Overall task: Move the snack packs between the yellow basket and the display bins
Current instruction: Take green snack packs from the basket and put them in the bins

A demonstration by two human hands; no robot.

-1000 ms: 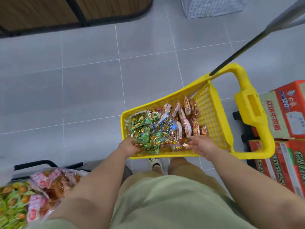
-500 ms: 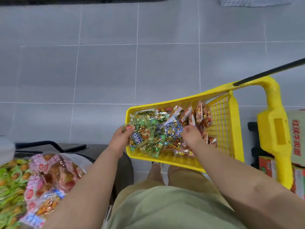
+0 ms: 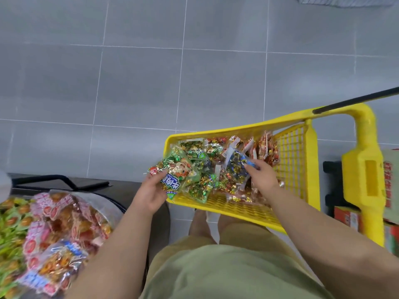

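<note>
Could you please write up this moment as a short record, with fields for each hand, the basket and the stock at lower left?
left hand: holds a green snack pack over the basket's near-left corner
right hand: fingers grip a blue snack pack inside the basket
yellow basket: holds mixed green, blue and red snack packs
lower-left heap: red packs beside green packs
floor: grey tiles
</note>
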